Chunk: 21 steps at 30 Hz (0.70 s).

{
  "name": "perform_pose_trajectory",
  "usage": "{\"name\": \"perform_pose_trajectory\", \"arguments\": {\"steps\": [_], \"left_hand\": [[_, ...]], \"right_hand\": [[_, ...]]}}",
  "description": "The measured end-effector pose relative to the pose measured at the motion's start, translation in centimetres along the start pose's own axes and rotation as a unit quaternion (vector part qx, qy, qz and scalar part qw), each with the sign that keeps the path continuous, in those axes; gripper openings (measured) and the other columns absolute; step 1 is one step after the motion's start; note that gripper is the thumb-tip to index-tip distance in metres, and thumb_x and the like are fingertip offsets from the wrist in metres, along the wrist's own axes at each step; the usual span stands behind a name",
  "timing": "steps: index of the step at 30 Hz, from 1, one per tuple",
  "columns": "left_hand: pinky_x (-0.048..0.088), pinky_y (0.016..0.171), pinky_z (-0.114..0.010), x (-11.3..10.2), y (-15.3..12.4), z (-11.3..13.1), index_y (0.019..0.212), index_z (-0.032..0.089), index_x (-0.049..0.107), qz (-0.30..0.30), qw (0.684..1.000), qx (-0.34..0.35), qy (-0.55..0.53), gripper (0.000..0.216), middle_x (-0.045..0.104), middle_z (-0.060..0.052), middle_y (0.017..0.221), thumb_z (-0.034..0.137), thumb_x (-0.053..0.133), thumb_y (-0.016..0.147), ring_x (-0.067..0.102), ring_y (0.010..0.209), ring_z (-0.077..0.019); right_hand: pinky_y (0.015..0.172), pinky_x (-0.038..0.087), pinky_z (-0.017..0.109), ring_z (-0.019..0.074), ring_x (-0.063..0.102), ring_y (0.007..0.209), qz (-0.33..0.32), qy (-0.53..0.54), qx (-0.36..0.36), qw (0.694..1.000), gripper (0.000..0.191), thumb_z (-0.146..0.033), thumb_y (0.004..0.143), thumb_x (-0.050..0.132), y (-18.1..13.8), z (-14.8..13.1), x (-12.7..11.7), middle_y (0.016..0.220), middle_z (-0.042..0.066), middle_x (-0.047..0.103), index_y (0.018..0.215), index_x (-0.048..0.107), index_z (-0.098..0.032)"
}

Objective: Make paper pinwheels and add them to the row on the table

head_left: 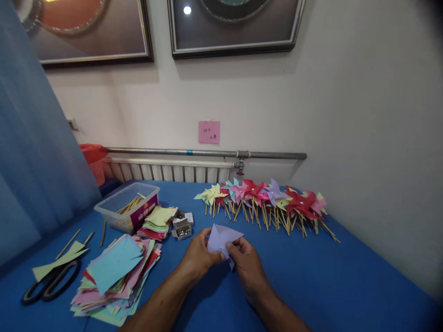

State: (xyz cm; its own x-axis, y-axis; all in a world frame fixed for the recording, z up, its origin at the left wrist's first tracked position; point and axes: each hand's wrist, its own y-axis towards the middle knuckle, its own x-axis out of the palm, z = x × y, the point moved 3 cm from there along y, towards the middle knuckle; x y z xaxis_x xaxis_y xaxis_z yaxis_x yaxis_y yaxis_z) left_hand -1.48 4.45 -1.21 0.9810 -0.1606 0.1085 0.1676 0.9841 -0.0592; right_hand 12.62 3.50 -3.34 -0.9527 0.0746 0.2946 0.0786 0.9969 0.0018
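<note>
Forearms (161,297) nearest camera, mine, reaching to lilac paper (218,237), held over blue surface (328,276). My left hand (200,253) clamped on paper's left edge; my right hand (246,259) pinching its lower right, thumb on top. Step in hand, I judge: bringing corners inward toward middle. Next move seems to call for steady thumb pressure there, so folds don't spring open. Left of paper: small open box (180,223), farther left cut-paper stack (114,263). Beyond paper, rightward: row of pinwheels (254,190).
</note>
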Motion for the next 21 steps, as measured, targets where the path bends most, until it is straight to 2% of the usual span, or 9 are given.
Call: {"name": "perform_pose_trajectory", "arguments": {"steps": [4, 8, 16, 21], "left_hand": [[0.05, 0.064, -0.025, 0.08, -0.26, 0.57, 0.112, 0.007, 0.063, 0.008, 1.0, 0.004, -0.003, 0.067, 0.075, -0.007, 0.087, 0.008, 0.077, 0.047, 0.064, 0.072, -0.018], [0.046, 0.061, -0.022, 0.01, -0.31, 0.88, 0.1, 0.009, 0.066, 0.007, 1.0, 0.011, 0.01, 0.053, 0.072, -0.003, 0.081, 0.006, 0.076, 0.047, 0.061, 0.069, -0.0156], [0.044, 0.06, -0.022, 0.16, -0.38, 0.92, 0.092, 0.01, 0.067, 0.011, 1.0, 0.015, 0.004, 0.044, 0.071, -0.001, 0.076, 0.008, 0.075, 0.049, 0.06, 0.065, -0.0142], [0.044, 0.058, -0.022, 0.27, -0.47, 1.12, 0.086, 0.011, 0.068, 0.028, 1.0, -0.002, -0.003, 0.036, 0.07, -0.001, 0.072, 0.008, 0.074, 0.05, 0.06, 0.063, -0.0146]], "right_hand": [[0.057, 0.046, 0.027, 0.0174, 0.061, 0.058, -0.01, 0.004, -0.003, 1.0, 0.026, -0.039, 0.065, 0.08, 0.03, 0.03, 0.21, 0.069, 0.001, 0.071, 0.077, 0.065, -0.021], [0.061, 0.049, 0.029, 0.0189, 0.065, 0.062, -0.017, 0.001, -0.004, 1.0, 0.028, -0.039, 0.064, 0.081, 0.09, -0.06, 0.33, 0.074, 0.003, 0.074, 0.079, 0.067, -0.02], [0.062, 0.049, 0.029, 0.0214, 0.067, 0.068, -0.019, -0.003, -0.002, 1.0, 0.028, -0.036, 0.065, 0.079, -0.06, -0.12, 0.49, 0.077, 0.004, 0.075, 0.084, 0.067, -0.021], [0.058, 0.046, 0.029, 0.0194, 0.063, 0.063, -0.018, -0.017, -0.001, 1.0, 0.026, -0.034, 0.066, 0.079, 0.01, 0.2, 0.3, 0.074, 0.003, 0.073, 0.086, 0.068, -0.02]]}}
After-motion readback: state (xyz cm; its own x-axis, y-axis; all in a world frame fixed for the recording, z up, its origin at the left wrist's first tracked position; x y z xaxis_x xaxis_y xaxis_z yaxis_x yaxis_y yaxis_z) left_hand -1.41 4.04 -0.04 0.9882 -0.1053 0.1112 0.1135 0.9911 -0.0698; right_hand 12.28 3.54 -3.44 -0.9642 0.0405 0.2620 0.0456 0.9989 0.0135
